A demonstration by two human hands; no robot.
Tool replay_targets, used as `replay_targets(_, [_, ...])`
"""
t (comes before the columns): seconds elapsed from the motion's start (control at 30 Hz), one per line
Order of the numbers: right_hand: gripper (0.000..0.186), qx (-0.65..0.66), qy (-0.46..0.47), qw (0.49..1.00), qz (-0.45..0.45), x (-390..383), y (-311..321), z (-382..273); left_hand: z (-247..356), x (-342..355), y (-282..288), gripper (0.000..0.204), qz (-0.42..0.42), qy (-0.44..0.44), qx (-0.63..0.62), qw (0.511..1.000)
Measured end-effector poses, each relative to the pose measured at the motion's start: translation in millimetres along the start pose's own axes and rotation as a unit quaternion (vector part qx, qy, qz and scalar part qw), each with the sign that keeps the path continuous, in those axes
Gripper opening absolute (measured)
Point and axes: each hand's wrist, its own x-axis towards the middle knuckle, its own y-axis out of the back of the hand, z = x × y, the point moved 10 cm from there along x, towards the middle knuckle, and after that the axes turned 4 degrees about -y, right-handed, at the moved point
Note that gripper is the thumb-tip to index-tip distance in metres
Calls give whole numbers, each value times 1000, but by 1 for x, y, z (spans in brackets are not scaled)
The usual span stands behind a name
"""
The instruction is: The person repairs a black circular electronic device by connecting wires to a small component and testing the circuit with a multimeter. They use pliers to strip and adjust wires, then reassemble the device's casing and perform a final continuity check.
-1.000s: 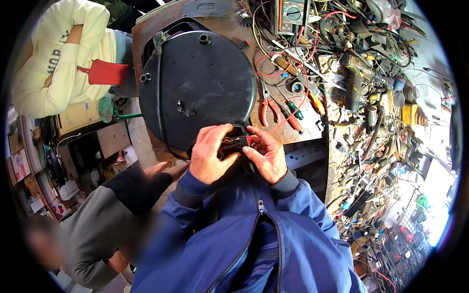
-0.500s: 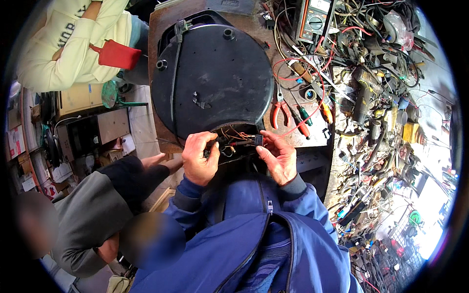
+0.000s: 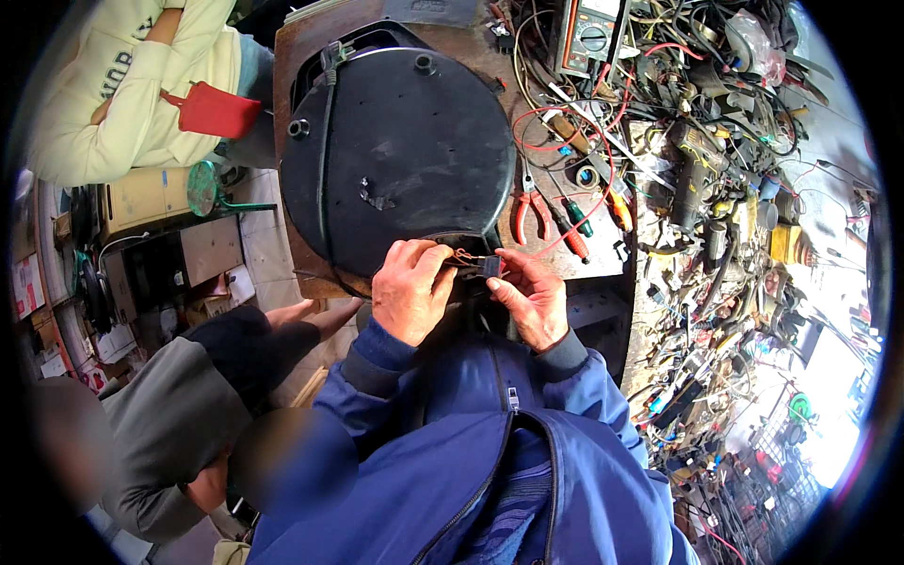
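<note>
Between thumb and fingers, my right hand [image 3: 535, 301] pinches a small black rectangular component [image 3: 490, 267] with metal terminals. Thin copper-coloured wires [image 3: 464, 256] run from it toward my left hand [image 3: 411, 290], whose fingers are closed around their other end; the exact grip is partly hidden. Both hands work at the near edge of a large round black appliance housing [image 3: 414, 151], which lies flat side up on the worktable. A black cord [image 3: 327, 169] crosses the housing. My left hand covers much of the opening at its near side.
Red-handled pliers [image 3: 532, 215] and several screwdrivers, one green [image 3: 577, 218], lie right of the housing. Beyond them are a multimeter [image 3: 591, 38] and a roll of tape [image 3: 588, 176]. Tangled cables and parts crowd the right. Two people are at the left, one with crossed arms [image 3: 141, 94].
My left hand has moved right and turned over the opening, closer to the black component. My right hand keeps its pinch. The whole view has shifted slightly.
</note>
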Motion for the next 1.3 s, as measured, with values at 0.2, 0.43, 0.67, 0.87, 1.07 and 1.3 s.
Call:
replay_targets(0.2, [47,-28,10,1000,-6,1,1,-2,-5,0,-8,40,-14,26,-21,999])
replay_targets(0.43, [45,3,-13,1000,-9,1,0,-1,6,4,0,40,8,0,-26,1000])
replay_targets(0.67, [48,20,-31,999,-29,2,-1,-1,0,6,-8,46,-9,19,-65,998])
replay_targets(0.87, [48,-84,50,995,3,-2,-4,-37,9,13,-8,52,-51,-3,-92,994])
replay_targets(1.07, [47,-211,151,966,7,3,-8,-60,15,16,-14,56,-82,-31,-91,992])
replay_targets(1.3, [45,-208,106,972,16,4,0,-55,4,15,-19,54,-72,19,-112,991])
